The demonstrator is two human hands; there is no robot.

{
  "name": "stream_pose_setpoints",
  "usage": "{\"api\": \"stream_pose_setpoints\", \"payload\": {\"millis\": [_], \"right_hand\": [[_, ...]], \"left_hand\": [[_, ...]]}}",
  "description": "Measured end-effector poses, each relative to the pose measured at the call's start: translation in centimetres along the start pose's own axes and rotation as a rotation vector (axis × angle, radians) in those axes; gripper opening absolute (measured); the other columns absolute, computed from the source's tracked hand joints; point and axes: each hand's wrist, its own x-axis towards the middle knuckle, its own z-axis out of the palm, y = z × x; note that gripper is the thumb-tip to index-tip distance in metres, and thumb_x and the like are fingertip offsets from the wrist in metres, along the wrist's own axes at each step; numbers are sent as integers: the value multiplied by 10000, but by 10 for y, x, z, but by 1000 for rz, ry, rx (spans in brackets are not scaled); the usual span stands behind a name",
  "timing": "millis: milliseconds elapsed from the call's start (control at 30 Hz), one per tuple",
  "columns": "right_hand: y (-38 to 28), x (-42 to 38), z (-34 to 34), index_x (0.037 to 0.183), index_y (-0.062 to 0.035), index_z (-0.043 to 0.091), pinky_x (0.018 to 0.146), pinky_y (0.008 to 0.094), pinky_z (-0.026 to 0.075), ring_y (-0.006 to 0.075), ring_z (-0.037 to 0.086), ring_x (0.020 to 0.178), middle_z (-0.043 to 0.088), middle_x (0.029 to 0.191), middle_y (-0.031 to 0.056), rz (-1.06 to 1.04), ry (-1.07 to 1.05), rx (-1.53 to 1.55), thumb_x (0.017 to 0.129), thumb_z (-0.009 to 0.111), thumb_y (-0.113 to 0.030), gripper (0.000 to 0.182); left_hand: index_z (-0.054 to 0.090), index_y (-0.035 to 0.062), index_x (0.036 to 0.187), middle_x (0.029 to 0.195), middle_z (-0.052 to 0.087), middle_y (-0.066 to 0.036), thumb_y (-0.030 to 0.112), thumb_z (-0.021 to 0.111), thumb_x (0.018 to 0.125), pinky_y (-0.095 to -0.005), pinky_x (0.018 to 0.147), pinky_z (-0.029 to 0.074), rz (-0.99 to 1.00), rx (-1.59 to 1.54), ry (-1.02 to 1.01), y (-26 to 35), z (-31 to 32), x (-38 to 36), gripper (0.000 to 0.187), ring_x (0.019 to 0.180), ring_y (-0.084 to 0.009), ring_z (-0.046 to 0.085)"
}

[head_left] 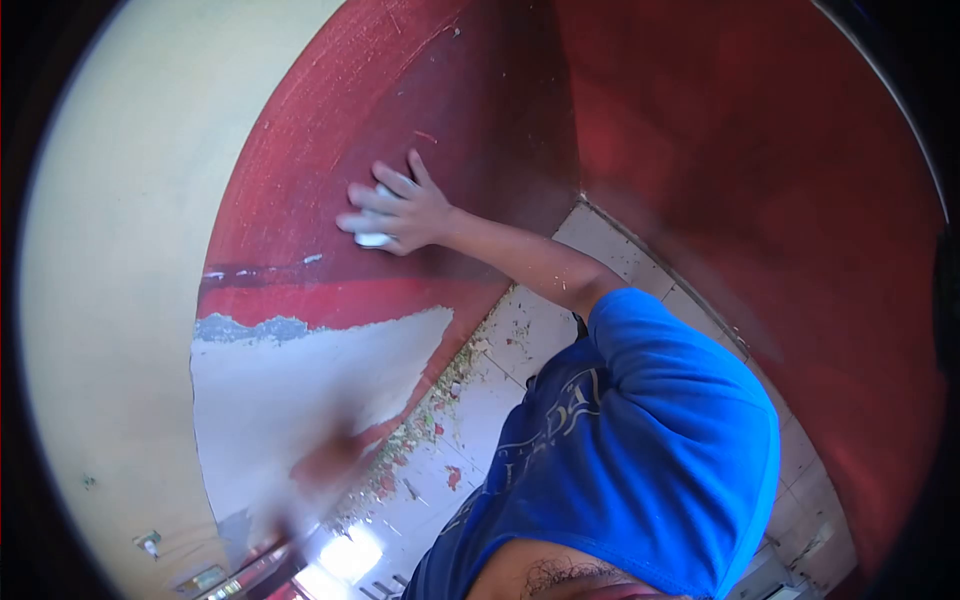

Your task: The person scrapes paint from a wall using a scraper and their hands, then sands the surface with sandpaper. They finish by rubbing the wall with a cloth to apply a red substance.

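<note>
Against the dark red wall point(480, 130), my right hand point(397, 212) is pressed with its fingers partly spread. Beneath the palm and fingers it holds a small white object point(372, 240), mostly covered. At the lower left, a strongly blurred shape, my left hand point(325, 455), is over the edge of the bare white patch point(290, 385) on the wall. Its fingers, and anything in them, cannot be made out. A ragged grey edge point(250, 328) separates the white patch from the red paint.
Green and red flakes point(425, 420) lie along the foot of the wall on pale floor tiles point(480, 400). Another red wall point(760, 150) meets the first at a corner. A cream surface point(130, 220) borders the red at left. A dark-edged object point(250, 580) is at the lower left.
</note>
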Motion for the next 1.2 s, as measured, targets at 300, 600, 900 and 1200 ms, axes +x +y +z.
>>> {"api": "stream_pose_setpoints", "payload": {"millis": [300, 600, 900, 1200], "right_hand": [[188, 44, -54, 1342, -272, 588, 1128, 649, 211, 419, 335, 1392, 474, 1436, 101, -21, 106, 23, 811, 606, -338, 536], [154, -150, 6, 1526, 53, 203, 1167, 616, 47, 491, 66, 1476, 75, 1600, 302, 561, 137, 2, 1022, 290, -448, 716], [250, -61, -30, 1533, 50, 177, 1166, 618, 34, 496, 50, 1478, 53, 1597, 318, 123, 124, -55, 1027, 218, -524, 767], [209, -349, 61, 1557, 7, 122, 1185, 579, 23, 445, 45, 1495, 37, 1623, 253, 503, 151, -22, 1004, 185, -625, 841]], "left_hand": [[526, -41, 1343, 1186, 647, -237, 261, 529, 1008, -441, 1031, 446, -117, -235, 359, 38, -4, -17, 451, 1163, -394, 597], [372, -27, 1430, 1471, 325, -300, 164, 574, 930, -612, 1120, 277, 561, 577, 1256, 182, -208, 23, 573, 1370, -513, 320], [237, 59, 1546, 1603, 128, -276, 492, 399, 995, -612, 1175, 42, 787, 857, 1880, 219, -271, 160, 719, 1475, -492, 115], [517, 23, 1393, 1443, 466, -247, 452, 442, 1007, -498, 1115, 329, 902, 966, 2142, 238, -281, 162, 582, 1345, -408, 438]]}}
